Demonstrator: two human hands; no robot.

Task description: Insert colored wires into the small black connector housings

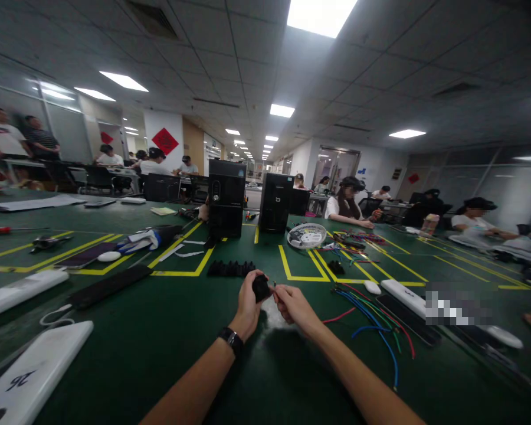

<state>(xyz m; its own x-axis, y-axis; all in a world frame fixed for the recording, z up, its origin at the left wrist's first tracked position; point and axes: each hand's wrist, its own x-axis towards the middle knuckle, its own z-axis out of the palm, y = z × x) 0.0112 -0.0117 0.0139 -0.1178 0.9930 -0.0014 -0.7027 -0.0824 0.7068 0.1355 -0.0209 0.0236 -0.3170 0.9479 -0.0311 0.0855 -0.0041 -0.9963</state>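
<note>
My left hand (248, 304), with a black watch (230, 340) on its wrist, is wrapped round a small black block-shaped part (261, 288). Close against its right side, my right hand (291, 302) pinches something tiny by the black part; a small metallic tip shows above the fingers, too small to name. Just beyond my left hand lies a row of similar black parts (231, 268) on the green table (194, 354). A few more black pieces (336, 267) sit farther right. Red, blue and green wires (376, 319) spread out to the right of my right hand.
Two black computer towers (226, 198) stand at the back, beside a white round fan grille (307, 235). White power banks or similar slabs (39, 372) lie at left, with a black pouch (108, 285). Yellow tape marks the table. A person (348, 200) sits across at right.
</note>
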